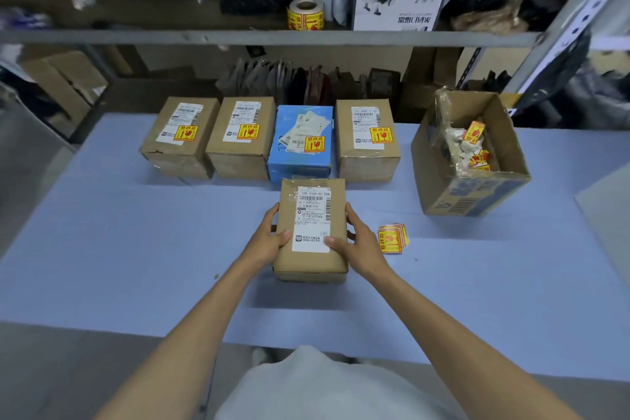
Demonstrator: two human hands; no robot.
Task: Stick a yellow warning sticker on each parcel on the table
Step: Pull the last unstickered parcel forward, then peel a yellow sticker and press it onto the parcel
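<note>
Four parcels in the back row already carry stickers. Both hands, left hand [269, 240] and right hand [358, 242], grip the unstickered parcel [312, 232], its long axis pointing away. Sticker stack [393, 238] lies just beside the right hand, nearer.

Wearing a light grey top [324, 389], plain and soft-looking, a little blurry here. Peeking out as a round bump just below the near edge of the desk [136, 249]. Leaving both arms [191, 334] bare from the wrists back, well past that near edge. Leaving the left hand [264, 244] and the right hand [359, 244] bare too, with fingers and thumbs uncovered.
</note>
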